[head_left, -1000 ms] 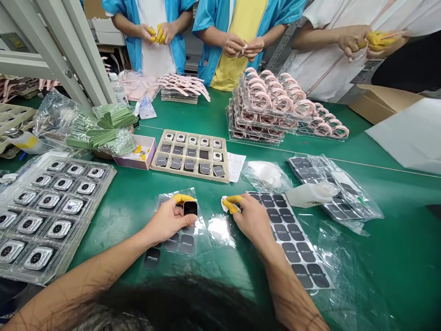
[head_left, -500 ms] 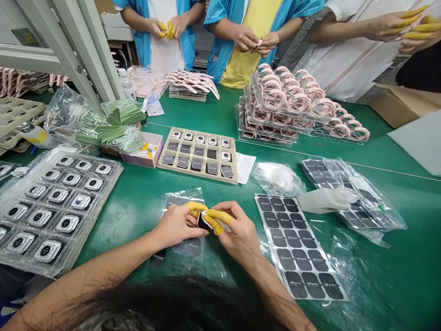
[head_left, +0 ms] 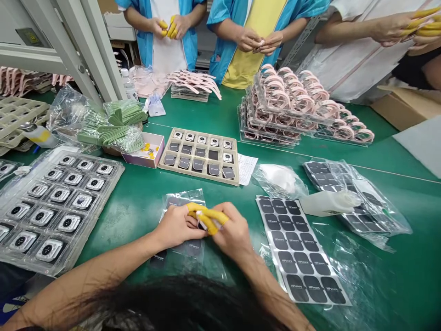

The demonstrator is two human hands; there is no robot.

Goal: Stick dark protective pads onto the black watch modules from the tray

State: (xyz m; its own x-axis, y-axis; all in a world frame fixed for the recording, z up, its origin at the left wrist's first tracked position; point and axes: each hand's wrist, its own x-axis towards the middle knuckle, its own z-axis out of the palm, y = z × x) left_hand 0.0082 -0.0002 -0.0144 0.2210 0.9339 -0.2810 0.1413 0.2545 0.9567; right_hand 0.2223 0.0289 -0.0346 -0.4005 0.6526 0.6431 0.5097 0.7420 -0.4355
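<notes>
My left hand (head_left: 177, 224), with yellow finger cots, is closed on a smartwatch case (head_left: 201, 225). Little of the case shows between the fingers: a dark face and a pale edge. My right hand (head_left: 234, 232), also in yellow cots, presses its fingers over the case and pinches a small white piece (head_left: 199, 214), perhaps cloth. Beneath both hands lies a clear plastic sheet (head_left: 186, 195) bearing dark square stickers; another dark sticker (head_left: 158, 258) is by my left wrist. The sticker sheet (head_left: 303, 262) with several black squares lies right of my right forearm.
A beige tray (head_left: 198, 176) of watch cases stands ahead, beside a small box (head_left: 151, 162) with yellow bits. A larger watch tray (head_left: 87, 230) is at left. A white bottle (head_left: 324, 203) lies at right. Pink straps in stacked trays (head_left: 268, 138) stand farther back, before co-workers.
My right hand has shifted slightly left and its fingers now cover more of the watch case, whose dark face showed more plainly before. The view has moved slightly.
</notes>
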